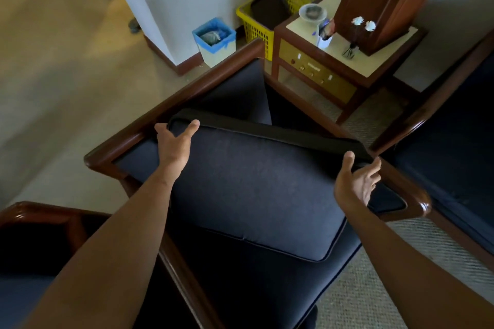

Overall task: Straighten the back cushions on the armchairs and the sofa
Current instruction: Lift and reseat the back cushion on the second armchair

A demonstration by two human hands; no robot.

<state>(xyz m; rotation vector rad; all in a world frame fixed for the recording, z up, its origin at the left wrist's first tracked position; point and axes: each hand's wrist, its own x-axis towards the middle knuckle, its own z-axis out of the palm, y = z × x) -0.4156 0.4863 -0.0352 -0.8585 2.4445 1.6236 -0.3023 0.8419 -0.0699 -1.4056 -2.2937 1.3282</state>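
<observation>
A dark navy back cushion (254, 187) lies tilted over the seat of a wooden-framed armchair (171, 99) in the middle of the view. My left hand (175, 143) grips its upper left corner, thumb on the front and fingers behind the edge. My right hand (357, 181) holds the upper right corner, thumb on the front face and fingers curled around the edge. Another navy cushion (238, 91) stands behind it against the frame. A second armchair (34, 218) shows at the lower left. Part of the navy sofa (454, 147) shows at the right.
A wooden side table (318, 67) stands behind the armchair, carrying a tall wooden box (385, 0), a glass dish (312, 12) and a small vase of white flowers (358, 32). A yellow basket (256, 24) and a blue-lined bin (213, 40) sit by the wall. Carpet lies to the left.
</observation>
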